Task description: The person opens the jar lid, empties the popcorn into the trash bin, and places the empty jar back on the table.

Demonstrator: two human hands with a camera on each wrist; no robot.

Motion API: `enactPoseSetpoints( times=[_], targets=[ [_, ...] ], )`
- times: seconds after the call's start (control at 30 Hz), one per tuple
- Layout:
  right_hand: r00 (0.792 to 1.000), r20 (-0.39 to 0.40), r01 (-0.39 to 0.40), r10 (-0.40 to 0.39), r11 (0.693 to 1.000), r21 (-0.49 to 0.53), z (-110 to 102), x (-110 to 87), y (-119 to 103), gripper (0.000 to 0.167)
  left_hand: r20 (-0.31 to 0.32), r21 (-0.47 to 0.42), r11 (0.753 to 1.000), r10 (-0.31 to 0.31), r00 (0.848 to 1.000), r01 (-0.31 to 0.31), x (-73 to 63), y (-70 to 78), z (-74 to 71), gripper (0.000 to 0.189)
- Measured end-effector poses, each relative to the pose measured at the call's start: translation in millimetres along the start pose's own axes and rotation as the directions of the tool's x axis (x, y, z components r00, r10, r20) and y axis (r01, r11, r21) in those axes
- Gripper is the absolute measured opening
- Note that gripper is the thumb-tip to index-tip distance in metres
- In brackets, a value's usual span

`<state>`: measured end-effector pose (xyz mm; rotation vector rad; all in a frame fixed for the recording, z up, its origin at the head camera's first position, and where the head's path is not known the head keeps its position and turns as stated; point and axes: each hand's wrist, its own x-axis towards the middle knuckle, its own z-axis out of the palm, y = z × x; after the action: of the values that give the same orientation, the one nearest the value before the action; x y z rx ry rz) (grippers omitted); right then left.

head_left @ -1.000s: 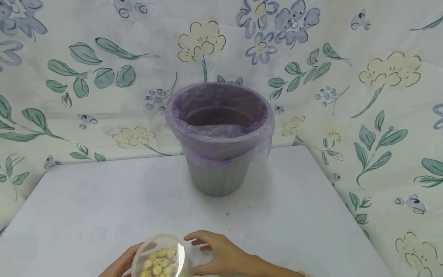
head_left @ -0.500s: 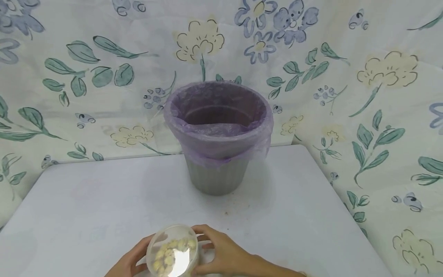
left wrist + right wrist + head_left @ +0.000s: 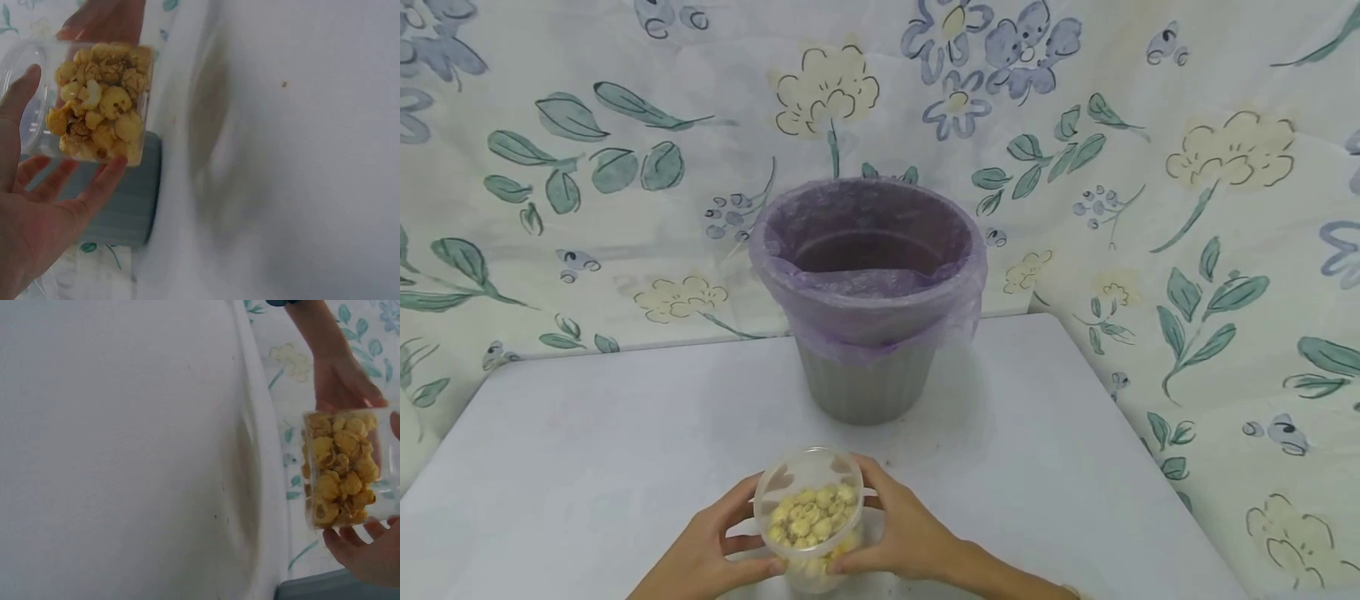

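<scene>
1. The tub is at the lower middle of the head view, between the 2 hands, on the near side of the bin and apart from it. It is clear and round, with its mouth up and slightly tilted.
2. The left hand grips the tub from the left: its fingers lie along the side and its thumb is on the near face, below the rim.
3. The right hand grips it from the right in much the same way, with its thumb on the near face too. The 2 thumbs point toward each other.
4. Popcorn fills the lower part of the tub, leaving a clear band of wall under the rim. In both wrist views the pieces show yellow to brown.
5. Both wrist views show a gap between the tub's base and the table, so the 2 hands hold it up.
6. The bin, grey and upright, stands on the table near its far edge.
7. A purple bag lines the bin and folds down over its rim.
8. Small crumbs lie on the white table, just in front of the bin.
9. Floral cloth hangs behind the table and along its right side.
</scene>
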<state>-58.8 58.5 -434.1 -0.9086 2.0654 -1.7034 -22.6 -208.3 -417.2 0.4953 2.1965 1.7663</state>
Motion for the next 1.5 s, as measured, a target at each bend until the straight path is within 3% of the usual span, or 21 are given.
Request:
enactPoseSetpoints(
  times=[0.23,0.5,0.6,0.7,0.83,0.9,0.97,1.03,1.13,1.3,1.5],
  targets=[
    [0.999,-0.017,0.030,-0.030,1.000,0.006,-11,-1.4,-4,0.106,0.009,0.028,0.998,0.054,0.999,-0.054,16.8,20.4,7.1,0.074],
    [0.989,-0.066,0.141,-0.135,0.985,0.101,-24,0.5,-12,0.109,0.045,0.070,0.984,0.159,0.986,-0.162,36.4,37.7,12.2,0.075],
    [0.988,-0.088,0.141,-0.130,0.981,0.133,-28,-0.6,-15,0.107,0.051,0.112,0.976,0.182,0.982,-0.186,42.3,43.5,13.5,0.074],
    [0.988,-0.091,0.141,-0.128,0.978,0.155,-34,-3.6,-17,0.104,0.047,0.229,0.953,0.193,0.980,-0.199,48.0,51.2,15.1,0.079],
    [0.988,-0.069,0.149,-0.139,0.977,0.155,-41,-7.4,-17,0.102,0.090,0.371,0.892,0.241,0.966,-0.257,58.7,64.0,13.5,0.095],
    [0.988,-0.053,0.153,-0.147,0.976,0.157,-44,-8.4,-18,0.101,0.156,0.335,0.895,0.255,0.954,-0.294,65.8,70.5,11.1,0.103],
    [0.989,-0.032,0.150,-0.147,0.975,0.165,-47,-9.1,-18,0.102,0.223,0.258,0.917,0.251,0.942,-0.305,73.1,76.7,9.4,0.108],
    [0.988,-0.002,0.149,-0.151,0.974,0.169,-51,-9.6,-19,0.100,0.294,0.147,0.949,0.226,0.929,-0.278,79.9,82.0,9.0,0.111],
    [0.985,0.036,0.162,-0.171,0.972,0.171,-55,-9.4,-21,0.097,0.341,0.053,0.972,0.198,0.919,-0.230,86.9,86.9,11.2,0.112],
    [0.984,0.033,0.167,-0.174,0.974,0.155,-60,-9.5,-23,0.095,0.305,-0.015,0.973,0.225,0.926,-0.231,90.0,82.4,20.9,0.106],
    [0.980,-0.071,0.197,-0.188,0.971,0.139,-54,-10.5,-25,0.101,0.189,-0.015,0.953,0.301,0.935,-0.303,87.4,73.6,37.1,0.101]
  ],
)
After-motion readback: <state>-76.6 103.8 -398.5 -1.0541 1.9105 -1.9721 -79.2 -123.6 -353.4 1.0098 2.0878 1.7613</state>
